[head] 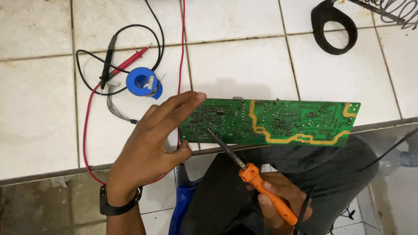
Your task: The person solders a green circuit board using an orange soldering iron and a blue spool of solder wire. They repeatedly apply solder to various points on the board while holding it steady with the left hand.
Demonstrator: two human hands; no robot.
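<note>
Down at the lower right, the right hand [278, 202] had a closed grip around the orange handle of a soldering iron [250, 172], fingers wrapped fully about it. The iron's dark shaft slanted up and to the left, and its tip touched, or sat just above, the solder side of a long green circuit board [270, 122] near the board's left third; I could not tell whether metal met metal. The left hand [150, 148] held the board by its left end, thumb underneath and fingers spread flat over the top edge, a half-closed grip pinching it and keeping it level over the edge of the white tiled floor [244, 65] and the person's dark-trousered lap. A black watch [117, 204] sat on that wrist.

Judging by the pose, the work looked to be under way at one joint, with the rest of the board's many solder points untouched as far as could be seen; no solder was in either hand.

Farther out, a blue spool of solder [143, 82] lay on the tiles beside red and black meter probes [119, 65] and their looping leads. A black ring-shaped stand [333, 28] lay at the top right.
</note>
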